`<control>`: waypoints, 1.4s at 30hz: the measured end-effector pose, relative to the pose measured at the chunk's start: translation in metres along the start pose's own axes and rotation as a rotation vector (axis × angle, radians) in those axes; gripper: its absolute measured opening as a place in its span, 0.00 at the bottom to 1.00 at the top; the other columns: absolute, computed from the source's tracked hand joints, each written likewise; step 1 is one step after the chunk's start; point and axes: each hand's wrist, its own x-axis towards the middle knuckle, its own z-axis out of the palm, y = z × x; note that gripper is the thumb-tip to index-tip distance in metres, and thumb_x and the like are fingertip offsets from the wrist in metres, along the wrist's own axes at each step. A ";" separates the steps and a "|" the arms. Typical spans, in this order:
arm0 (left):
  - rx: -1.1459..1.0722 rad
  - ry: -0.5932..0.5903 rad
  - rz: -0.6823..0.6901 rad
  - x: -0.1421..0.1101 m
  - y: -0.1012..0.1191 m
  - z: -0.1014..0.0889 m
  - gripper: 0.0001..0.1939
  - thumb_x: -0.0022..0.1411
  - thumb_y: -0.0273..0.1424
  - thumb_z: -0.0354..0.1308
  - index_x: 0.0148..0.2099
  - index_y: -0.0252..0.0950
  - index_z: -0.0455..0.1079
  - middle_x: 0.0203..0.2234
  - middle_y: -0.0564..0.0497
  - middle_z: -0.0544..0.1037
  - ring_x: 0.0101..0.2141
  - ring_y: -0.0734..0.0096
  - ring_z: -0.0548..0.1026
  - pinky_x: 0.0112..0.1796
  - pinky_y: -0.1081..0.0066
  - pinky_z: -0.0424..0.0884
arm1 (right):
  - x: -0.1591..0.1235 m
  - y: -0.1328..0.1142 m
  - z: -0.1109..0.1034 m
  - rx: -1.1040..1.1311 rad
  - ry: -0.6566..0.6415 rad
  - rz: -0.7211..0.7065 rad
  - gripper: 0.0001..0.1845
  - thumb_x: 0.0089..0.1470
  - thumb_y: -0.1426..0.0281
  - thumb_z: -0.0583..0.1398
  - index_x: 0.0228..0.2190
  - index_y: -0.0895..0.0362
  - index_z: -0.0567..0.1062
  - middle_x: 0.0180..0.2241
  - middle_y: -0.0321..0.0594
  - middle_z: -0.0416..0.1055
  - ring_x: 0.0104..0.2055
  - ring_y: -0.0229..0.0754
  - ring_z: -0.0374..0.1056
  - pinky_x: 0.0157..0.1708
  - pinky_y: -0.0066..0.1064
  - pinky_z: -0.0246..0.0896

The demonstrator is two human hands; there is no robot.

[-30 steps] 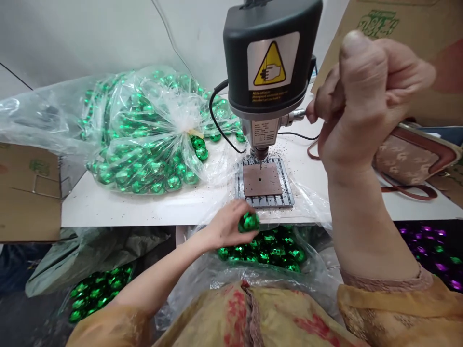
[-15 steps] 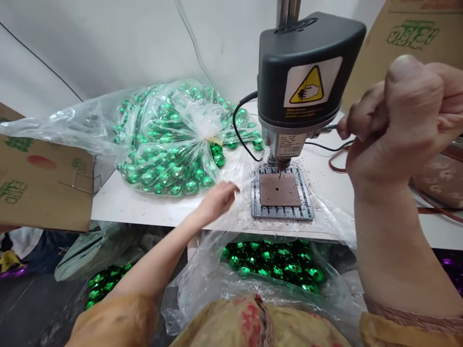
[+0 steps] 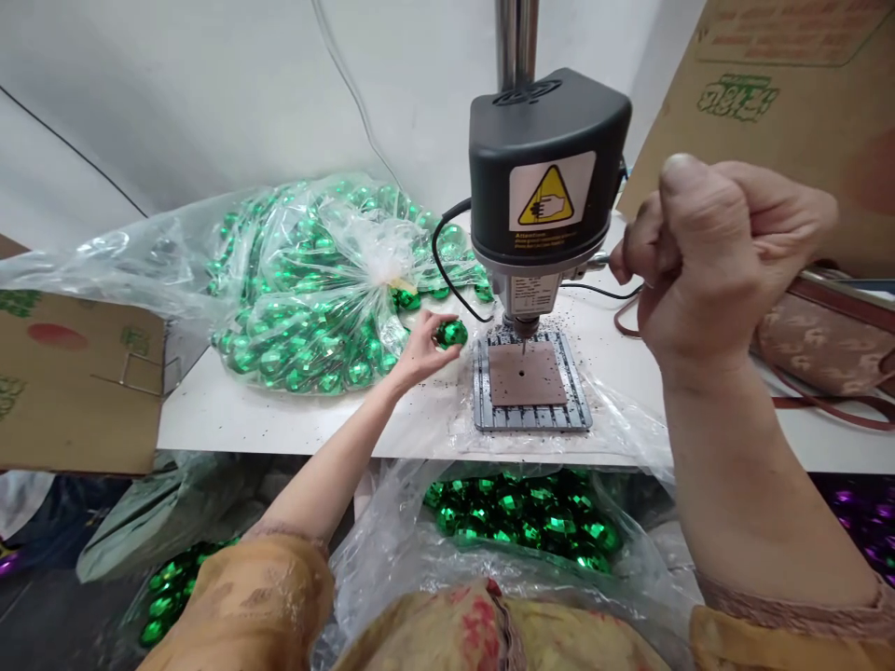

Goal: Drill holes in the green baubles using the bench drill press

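A shiny green faceted ball [image 3: 454,334] is pinched by the left hand [image 3: 421,349] over the white bench [image 3: 244,424], beside the black-housed drill press [image 3: 489,172]. Silver metal lever [image 3: 597,262] gripped in clenched right hand [image 3: 720,256].

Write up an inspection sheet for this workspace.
Surface: white table; dark specks around the slotted base.
Work items: green ball; drill press; brown plate with a hole, lying on the base.
Clutter: clear bag of green balls, loose clear plastic, purse.
Hands: left hand pinches the green ball, left of the drill press; right hand grips the lever.
Cables: black cable looping left of the drill press; pale cable along the wall.
Surroundings: cardboard boxes on both sides; more green balls below the table's front edge; purple ones at right.
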 end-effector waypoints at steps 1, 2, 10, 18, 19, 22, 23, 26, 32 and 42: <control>-0.149 -0.044 0.009 -0.009 0.007 0.007 0.26 0.58 0.32 0.64 0.59 0.39 0.68 0.49 0.45 0.71 0.44 0.65 0.75 0.44 0.67 0.73 | 0.001 -0.001 -0.001 -0.009 -0.019 0.014 0.26 0.53 0.64 0.66 0.12 0.56 0.63 0.10 0.29 0.52 0.11 0.29 0.48 0.12 0.32 0.39; -0.274 -0.089 0.009 -0.017 0.014 0.015 0.27 0.59 0.34 0.64 0.60 0.39 0.67 0.48 0.45 0.72 0.42 0.67 0.76 0.42 0.69 0.73 | 0.001 -0.001 -0.001 -0.016 -0.032 0.026 0.27 0.53 0.63 0.67 0.11 0.57 0.62 0.10 0.29 0.52 0.11 0.29 0.48 0.12 0.32 0.39; -0.406 -0.164 0.006 -0.027 0.045 0.042 0.28 0.60 0.45 0.66 0.59 0.39 0.69 0.46 0.46 0.76 0.38 0.69 0.74 0.38 0.70 0.71 | 0.003 -0.002 -0.001 0.011 -0.047 0.068 0.31 0.49 0.55 0.68 0.11 0.57 0.59 0.09 0.28 0.49 0.12 0.27 0.46 0.12 0.30 0.40; -0.283 -0.208 0.077 -0.012 0.057 0.047 0.30 0.59 0.41 0.66 0.61 0.40 0.68 0.44 0.47 0.75 0.39 0.67 0.74 0.38 0.69 0.71 | 0.001 -0.003 0.000 0.001 -0.063 0.060 0.31 0.50 0.53 0.66 0.13 0.56 0.57 0.10 0.28 0.47 0.13 0.28 0.44 0.14 0.31 0.39; -0.299 -0.202 0.058 -0.011 0.059 0.049 0.29 0.57 0.40 0.68 0.59 0.39 0.68 0.43 0.48 0.75 0.37 0.68 0.74 0.37 0.69 0.71 | 0.001 -0.003 0.000 -0.007 -0.064 0.058 0.31 0.50 0.52 0.65 0.13 0.56 0.56 0.10 0.28 0.47 0.13 0.29 0.44 0.14 0.31 0.39; -0.331 -0.195 0.005 -0.008 0.063 0.054 0.25 0.54 0.38 0.70 0.52 0.36 0.69 0.39 0.49 0.77 0.34 0.70 0.73 0.35 0.70 0.70 | 0.000 -0.004 0.000 -0.027 -0.069 0.055 0.31 0.51 0.52 0.64 0.13 0.55 0.56 0.11 0.29 0.48 0.14 0.29 0.43 0.15 0.32 0.41; -0.327 -0.196 -0.003 -0.007 0.063 0.055 0.23 0.54 0.38 0.70 0.50 0.36 0.70 0.38 0.49 0.76 0.34 0.70 0.73 0.35 0.70 0.70 | 0.000 -0.005 0.000 -0.034 -0.069 0.055 0.31 0.52 0.52 0.64 0.13 0.55 0.56 0.11 0.29 0.48 0.14 0.29 0.43 0.15 0.32 0.41; -0.284 -0.193 -0.010 -0.004 0.064 0.057 0.22 0.55 0.40 0.69 0.49 0.36 0.72 0.39 0.49 0.76 0.36 0.68 0.74 0.36 0.69 0.71 | 0.000 -0.005 0.000 -0.067 -0.075 0.055 0.31 0.52 0.51 0.63 0.13 0.55 0.56 0.12 0.29 0.48 0.14 0.29 0.44 0.15 0.31 0.42; -0.234 -0.076 0.008 -0.007 0.070 0.075 0.25 0.54 0.38 0.69 0.53 0.37 0.73 0.44 0.46 0.76 0.43 0.61 0.76 0.41 0.64 0.73 | -0.001 -0.003 -0.001 -0.141 -0.089 0.041 0.31 0.55 0.49 0.59 0.15 0.55 0.53 0.13 0.29 0.47 0.15 0.29 0.44 0.16 0.31 0.44; -0.248 0.065 -0.028 -0.022 0.075 0.090 0.25 0.53 0.37 0.72 0.52 0.37 0.71 0.42 0.45 0.78 0.43 0.59 0.76 0.43 0.61 0.72 | 0.000 -0.004 0.001 -0.068 -0.075 0.026 0.31 0.56 0.54 0.62 0.15 0.55 0.54 0.12 0.28 0.47 0.15 0.28 0.44 0.15 0.30 0.43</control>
